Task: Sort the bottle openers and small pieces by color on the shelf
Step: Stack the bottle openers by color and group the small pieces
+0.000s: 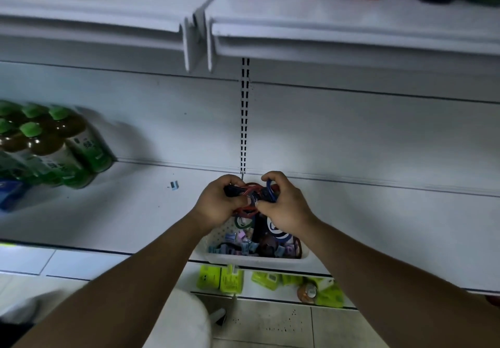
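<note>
Both hands over the basket on a dim white shelf.
Green-capped bottles stand far left. Your left hand and right hand, forearms stretched forward, curl their fingers round one tangled bunch of red, blue and black bottle openers just above the basket, where pastel small pieces lie.

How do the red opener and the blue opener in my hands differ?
The red opener is on the left hand's side of the bunch; the blue opener is under the right hand's curled fingers. Red shows wide rings, blue a narrow upright loop. Both are gripped in one tangled bunch above the basket.
</note>
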Available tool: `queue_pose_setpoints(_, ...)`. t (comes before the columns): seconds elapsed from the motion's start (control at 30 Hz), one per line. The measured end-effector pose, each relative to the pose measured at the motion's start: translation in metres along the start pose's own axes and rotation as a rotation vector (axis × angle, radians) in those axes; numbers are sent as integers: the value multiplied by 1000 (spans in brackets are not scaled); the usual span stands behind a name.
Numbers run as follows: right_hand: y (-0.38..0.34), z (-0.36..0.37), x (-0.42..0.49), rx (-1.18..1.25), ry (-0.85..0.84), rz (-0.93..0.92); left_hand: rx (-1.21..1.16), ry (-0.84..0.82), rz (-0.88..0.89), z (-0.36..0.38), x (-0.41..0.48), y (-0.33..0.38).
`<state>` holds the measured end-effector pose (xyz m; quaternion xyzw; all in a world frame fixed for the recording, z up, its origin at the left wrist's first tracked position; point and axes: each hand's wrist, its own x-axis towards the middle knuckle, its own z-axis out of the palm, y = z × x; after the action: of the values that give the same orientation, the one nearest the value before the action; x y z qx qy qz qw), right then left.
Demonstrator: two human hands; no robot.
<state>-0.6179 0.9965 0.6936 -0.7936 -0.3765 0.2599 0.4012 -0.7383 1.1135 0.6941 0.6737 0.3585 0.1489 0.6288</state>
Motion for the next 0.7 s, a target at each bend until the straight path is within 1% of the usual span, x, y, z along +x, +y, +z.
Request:
queue_pose_setpoints(0.27, -41, -13, -28, 1, 52, -45, 26, -6, 98, -12, -28, 33)
queue_pose_setpoints(0.47, -76, -28, -75, 46, 161, -53, 53, -85, 199, -16, -65, 66)
queue_pose_setpoints(0.7, -103, -53, -131, 61, 300, -42, 98, -188, 282, -4, -103, 101)
